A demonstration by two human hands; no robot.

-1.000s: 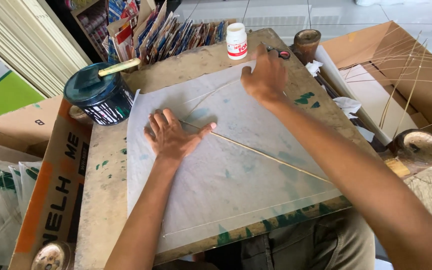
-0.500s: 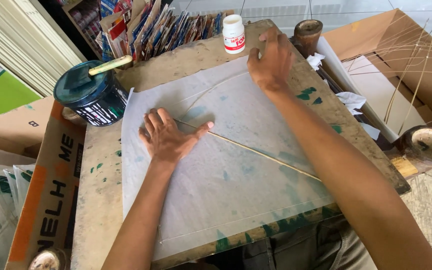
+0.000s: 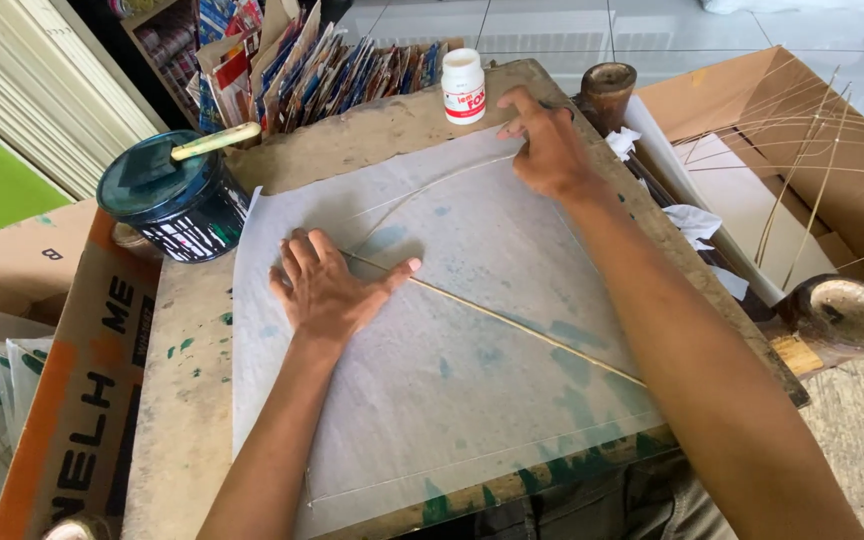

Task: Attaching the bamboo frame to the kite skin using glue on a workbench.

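Both of my hands rest on a sheet of thin whitish paper [image 3: 472, 400] that covers the middle of the frame, spread flat on a worn, paint-flecked wooden surface [image 3: 187, 400]. A thin straight stick [image 3: 522, 330] lies across the paper, running from my left thumb down toward the lower right. A second, finer stick [image 3: 432, 190] bows in a curve toward the upper corner of the sheet.

My left hand [image 3: 327, 290] lies open and flat, fingers spread, palm pressing the paper and the end of the straight stick at the centre left. My right hand [image 3: 547, 145] is at the upper corner of the sheet, fingers bent and pinched down on the paper's edge where the curved stick ends; whether it grips anything else I cannot tell.

Just above that hand stands a small white bottle [image 3: 463, 86]. At the upper left of the frame sits a dark green tin [image 3: 172, 200] with a brush handle [image 3: 214, 141] laid across its top. An open cardboard box [image 3: 802, 110] of thin sticks fills the upper right.
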